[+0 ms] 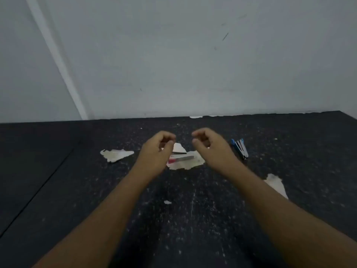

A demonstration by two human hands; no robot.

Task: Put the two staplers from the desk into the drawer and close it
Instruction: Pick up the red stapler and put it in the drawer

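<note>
Dusty black desk (193, 209): both hands (158, 149) (210, 146) hover loosely curled, empty; pink stapler (181, 159) lies crosswise just below between them, blue stapler (240, 148) just right of the right hand, nearer it.

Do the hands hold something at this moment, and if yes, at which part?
Nothing is held. The left hand and right hand hover with curled, empty fingers above the desk; the blue stapler and the red stapler lie untouched.

Sat on the desk (58, 190): one stapler (240, 148) just right of the right hand (210, 147), another (181, 159) on torn paper (188, 163) between both hands, paper scrap (116, 154) left of the left hand (157, 149).
</note>
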